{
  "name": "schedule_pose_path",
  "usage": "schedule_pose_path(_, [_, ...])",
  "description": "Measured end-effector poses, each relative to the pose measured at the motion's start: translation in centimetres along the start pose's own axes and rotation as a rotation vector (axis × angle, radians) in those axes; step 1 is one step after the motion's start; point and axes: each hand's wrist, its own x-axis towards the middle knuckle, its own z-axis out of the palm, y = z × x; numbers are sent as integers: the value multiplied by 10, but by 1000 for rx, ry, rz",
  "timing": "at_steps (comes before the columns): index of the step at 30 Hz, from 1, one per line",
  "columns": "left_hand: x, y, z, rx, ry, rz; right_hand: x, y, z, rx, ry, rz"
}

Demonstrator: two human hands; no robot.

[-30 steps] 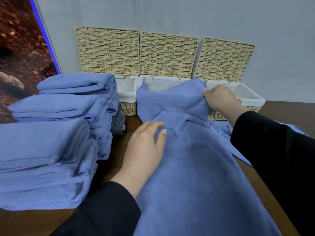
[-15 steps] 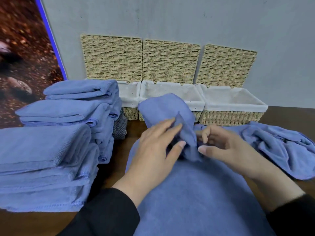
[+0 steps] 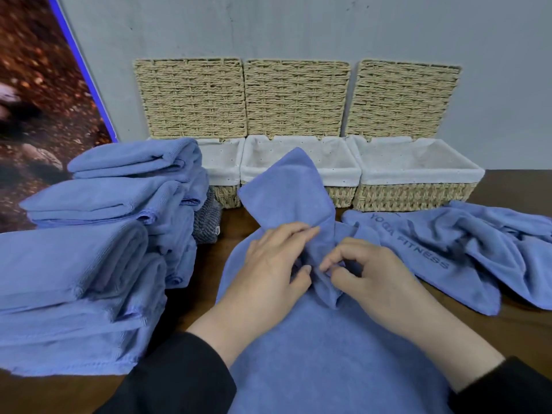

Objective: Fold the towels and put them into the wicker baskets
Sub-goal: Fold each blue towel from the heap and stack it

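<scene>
Nearest the camera, a large blue microfibre towel [image 3: 328, 354] lay spread over the dark wooden table [image 3: 525, 186] and ran off the near edge of the view; its far end was gathered up into a raised, creased flap standing in front of the baskets. The step in hand appeared to be the first fold, with the cloth not yet squared. The left hand [image 3: 271, 264] lay on the flap, fingers reaching over the fabric and the thumb pressed in against the central crease, so it seemed to pinch the cloth. The right hand [image 3: 367, 273] had its fingers curled, thumb and fingertips nipping the same crease just beside the left thumb. Judged next: the bunched edge needs drawing out flat and the corners matched before folding over. Left of the hands sat a stack of folded blue towels [image 3: 89, 258], piled in tiers. To the right lay a crumpled blue towel printed "YOGA FITNESS" [image 3: 448, 252], unfolded. Farthest, against the grey wall, three woven wicker baskets with white cloth liners [image 3: 418, 192] stood in a row, lids raised; the middle and right ones showed no towels inside, while the left one was partly hidden by the stack.
</scene>
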Motion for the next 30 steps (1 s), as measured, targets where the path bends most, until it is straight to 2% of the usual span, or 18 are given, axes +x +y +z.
schedule_pose_path(4, [-3,1,0,-6,-56,42,-8,-7,-17,14,-37,-206])
schedule_pose_path(8, [0,10,-7,-140,107,102,-7,1,-22,72,65,-141])
schedule_pose_path(11, [-1,18,-12,-125,157,144,-6,4,-24,175,-55,-16])
schedule_pose_path(15, [-5,22,-16,-162,115,112,-11,0,-24,35,-149,-103])
schedule_pose_path(17, [-6,22,-18,-152,104,70,-10,-2,-28,87,-85,-123])
schedule_pose_path(20, [-7,17,-23,-44,160,105,-9,-2,-40,147,106,-170])
schedule_pose_path(24, [-8,10,-39,70,264,-15,-19,-6,-72,205,329,-17])
schedule_pose_path(26, [-10,11,-50,138,286,-34,-28,-16,-89,149,369,18])
schedule_pose_path(30, [-13,20,-77,112,338,-99,-41,-42,-117,188,456,53])
